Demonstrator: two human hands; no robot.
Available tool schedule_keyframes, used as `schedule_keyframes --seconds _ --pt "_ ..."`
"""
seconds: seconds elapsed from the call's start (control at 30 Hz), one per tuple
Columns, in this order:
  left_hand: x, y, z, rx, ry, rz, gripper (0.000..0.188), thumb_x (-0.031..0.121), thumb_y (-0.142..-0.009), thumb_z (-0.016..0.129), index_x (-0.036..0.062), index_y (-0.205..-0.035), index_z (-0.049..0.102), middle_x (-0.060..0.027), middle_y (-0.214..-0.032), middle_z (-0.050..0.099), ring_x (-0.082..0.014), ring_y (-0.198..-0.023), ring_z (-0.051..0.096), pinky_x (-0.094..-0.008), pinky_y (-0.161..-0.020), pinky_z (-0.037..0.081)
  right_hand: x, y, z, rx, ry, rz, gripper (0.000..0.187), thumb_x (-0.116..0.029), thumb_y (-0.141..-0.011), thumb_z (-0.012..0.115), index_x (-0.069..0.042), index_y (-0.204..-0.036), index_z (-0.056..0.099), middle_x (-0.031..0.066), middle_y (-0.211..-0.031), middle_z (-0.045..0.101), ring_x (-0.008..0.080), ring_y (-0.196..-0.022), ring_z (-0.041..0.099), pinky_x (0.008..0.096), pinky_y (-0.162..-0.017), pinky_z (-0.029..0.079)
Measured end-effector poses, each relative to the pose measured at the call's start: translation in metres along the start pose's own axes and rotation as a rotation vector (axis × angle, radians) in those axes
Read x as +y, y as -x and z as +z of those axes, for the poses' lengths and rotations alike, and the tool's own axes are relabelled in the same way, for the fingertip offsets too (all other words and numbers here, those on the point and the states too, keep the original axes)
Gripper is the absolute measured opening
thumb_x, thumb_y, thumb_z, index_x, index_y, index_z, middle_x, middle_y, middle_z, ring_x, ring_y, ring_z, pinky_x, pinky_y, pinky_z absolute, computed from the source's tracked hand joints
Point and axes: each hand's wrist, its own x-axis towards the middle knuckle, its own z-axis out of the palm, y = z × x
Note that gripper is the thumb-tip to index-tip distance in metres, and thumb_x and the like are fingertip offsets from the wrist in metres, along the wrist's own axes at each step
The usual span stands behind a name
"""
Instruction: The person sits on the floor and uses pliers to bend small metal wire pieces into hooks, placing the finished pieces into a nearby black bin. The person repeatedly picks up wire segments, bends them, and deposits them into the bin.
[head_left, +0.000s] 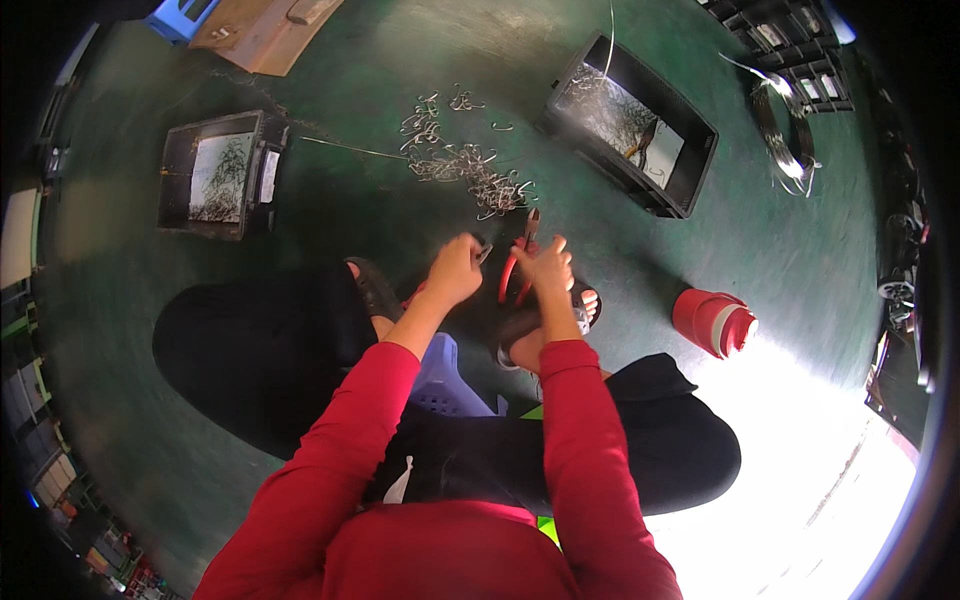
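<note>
Both arms, in red sleeves (345,425), come up from 6 o'clock. The left arm leans in toward 1 o'clock, and the right arm points almost straight to 12. The left hand (456,270) is curled up tight like a fist. It holds a small tool (485,251), with the dark tip poking out toward 2 o'clock. The right hand (545,268) is at 3 o'clock from it, with a gap between the two. Its fingers are bent. Red cutters (507,278) are right by its thumb, with the handles spread and the tip up toward 12. The hand hides part of them, so I can't tell if it is gripping them or not.

Past the hands, at 12 o'clock, a heap of bent metal bits (490,190) lies on the green floor (350,60). The cutters' tip is close to the heap's near edge. A thin wire (350,147) runs from the heap toward 10 o'clock, where a small black box (172,180) sits. A wide piece of floor shows between that box and the heap. A bigger black box (600,165) sits at 1 o'clock, and the floor between its edge and the heap is narrower. A sandal (375,290) is near the left hand, at 9 o'clock. A red jug (700,318) is at 3 o'clock, well apart from the right hand.
</note>
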Motion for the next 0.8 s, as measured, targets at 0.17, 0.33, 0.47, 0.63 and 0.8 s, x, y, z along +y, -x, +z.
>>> schedule_keyframes --seconds 0.17,0.33,0.47,0.63,0.8 --pt "-0.038 0.017 0.046 -0.092 -0.216 0.013 0.009 0.005 -0.082 0.060 0.0058 -0.090 0.061 -0.0150 -0.090 0.064 -0.0366 -0.089 0.062 -0.0473 -0.079 0.049 -0.008 0.005 0.038 -0.047 -0.009 -0.001 0.113 -0.046 -0.064 0.086 -0.018 -0.147 0.014 0.0234 -0.131 0.043 0.0407 -0.121 0.050 0.0502 -0.095 0.048" --pt "-0.038 -0.012 0.063 -0.104 -0.294 0.320 0.007 0.009 -0.082 0.064 0.0087 -0.090 0.062 -0.0079 -0.092 0.061 -0.0301 -0.093 0.058 -0.0438 -0.078 0.048 0.021 -0.029 0.024 0.059 -0.307 -0.067 0.080 -0.031 -0.063 0.079 -0.006 -0.131 0.045 0.0236 -0.116 0.056 0.0386 -0.108 0.059 0.0429 -0.089 0.051" --pt "-0.030 -0.040 0.085 -0.340 -0.382 0.574 0.008 0.014 -0.083 0.065 0.0111 -0.090 0.063 -0.0040 -0.095 0.060 -0.0259 -0.098 0.056 -0.0409 -0.080 0.046 0.062 -0.065 -0.026 -0.505 -1.033 -0.019 0.039 -0.020 -0.074 0.067 -0.001 -0.106 0.059 0.0108 -0.084 0.063 0.0222 -0.079 0.065 0.0343 -0.069 0.054" --pt "-0.031 -0.055 0.101 -0.458 -0.574 0.821 0.010 0.019 -0.081 0.066 0.0139 -0.089 0.063 -0.0022 -0.094 0.057 -0.0222 -0.104 0.053 -0.0397 -0.081 0.045 0.073 -0.058 -0.056 -0.545 -1.394 0.023 0.035 -0.021 -0.083 0.056 0.001 -0.111 0.058 0.0132 -0.094 0.065 0.0221 -0.085 0.064 0.0349 -0.070 0.054" --pt "-0.016 -0.057 0.089 -0.516 -0.634 0.813 0.013 0.017 -0.080 0.068 0.0125 -0.091 0.064 -0.0026 -0.094 0.060 -0.0216 -0.097 0.056 -0.0363 -0.077 0.046 0.057 -0.037 -0.076 -0.428 -1.437 -0.067 0.033 -0.020 -0.088 0.059 0.001 -0.114 0.058 0.0124 -0.097 0.066 0.0223 -0.091 0.064 0.0344 -0.078 0.053"
